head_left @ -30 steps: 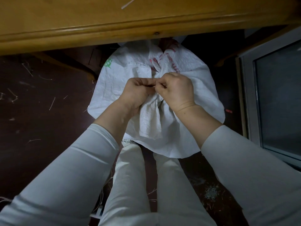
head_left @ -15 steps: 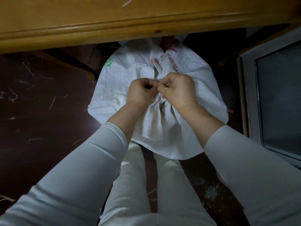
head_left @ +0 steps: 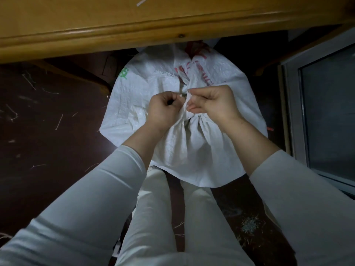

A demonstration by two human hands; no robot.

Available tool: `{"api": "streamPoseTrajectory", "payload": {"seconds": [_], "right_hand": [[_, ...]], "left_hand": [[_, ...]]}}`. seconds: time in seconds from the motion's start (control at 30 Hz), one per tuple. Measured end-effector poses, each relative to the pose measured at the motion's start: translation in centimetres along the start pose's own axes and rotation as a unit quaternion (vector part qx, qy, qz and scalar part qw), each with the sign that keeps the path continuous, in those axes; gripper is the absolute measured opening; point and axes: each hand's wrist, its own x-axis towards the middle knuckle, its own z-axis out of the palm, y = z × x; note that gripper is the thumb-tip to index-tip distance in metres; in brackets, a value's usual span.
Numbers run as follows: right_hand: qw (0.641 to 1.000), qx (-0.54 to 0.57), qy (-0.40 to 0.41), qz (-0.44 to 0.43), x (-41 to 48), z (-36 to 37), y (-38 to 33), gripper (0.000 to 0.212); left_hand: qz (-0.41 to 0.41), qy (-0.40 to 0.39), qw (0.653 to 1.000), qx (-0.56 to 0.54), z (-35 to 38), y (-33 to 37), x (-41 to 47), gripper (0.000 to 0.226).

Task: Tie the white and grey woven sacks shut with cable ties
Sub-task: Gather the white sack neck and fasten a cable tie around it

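Two hands pinching gathered sack neck, neck pointing up

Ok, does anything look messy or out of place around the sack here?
Yes. The dark floor is littered with thin pale scraps on the left and a small heap of bits at lower right. The white sack itself looks intact, its neck gathered between both hands.

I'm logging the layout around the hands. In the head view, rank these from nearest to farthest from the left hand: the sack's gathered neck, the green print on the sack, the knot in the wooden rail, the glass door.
From the left hand:
1. Gathered neck, just to its right, at the fingertips.
2. Green print, up and left on the sack.
3. Knot, above, in the wooden rail.
4. Glass door, far right.
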Motion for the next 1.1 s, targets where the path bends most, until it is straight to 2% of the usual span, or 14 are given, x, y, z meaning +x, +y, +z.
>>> {"api": "streamPoseTrajectory", "payload": {"seconds": [0.13, 0.23, 0.33, 0.4, 0.47, 0.6, 0.73, 0.9, 1.1], "right_hand": [[0.999, -0.047, -0.015, 0.022, 0.7, 0.1, -1.2, 0.006], [0.994, -0.105, -0.009, 0.022, 1.3, 0.0, -1.6, 0.014], [0.995, -0.099, -0.028, 0.012, 1.4, -0.1, -1.8, 0.005], [0.996, -0.085, -0.039, 0.007, 1.5, -0.3, -1.7, 0.018], [0.995, -0.093, -0.046, 0.004, 1.5, -0.4, -1.6, 0.02], [0.988, -0.147, -0.052, 0.011, 1.6, 0.1, -1.9, 0.003], [0.979, -0.205, -0.017, 0.003, 1.7, 0.9, -2.0, 0.017], [0.989, -0.139, 0.008, 0.041, 1.9, 0.6, -2.2, 0.021], [0.992, -0.115, 0.04, 0.033, 2.2, 0.8, -2.2, 0.02]], "left_hand": [[0.017, -0.01, 0.999, -0.027, -0.4, -0.2, -0.3, 0.019], [0.023, -0.022, 0.999, -0.033, -0.5, 0.1, -0.4, 0.015], [0.037, -0.023, 0.999, -0.026, -0.6, 0.3, -0.3, 0.014], [0.048, -0.031, 0.998, -0.01, -0.9, 0.4, -0.1, 0.015], [0.062, -0.04, 0.997, 0.018, -0.9, 0.6, 0.1, 0.016], [0.059, -0.035, 0.997, 0.04, -0.6, 0.7, 0.1, 0.018], [0.049, -0.025, 0.998, 0.044, -0.5, 1.0, 0.0, 0.017], [0.027, 0.027, 0.998, 0.042, -0.1, 1.0, 0.1, 0.012], [0.064, 0.093, 0.988, 0.107, 0.7, 1.2, -0.2, 0.016]]}}
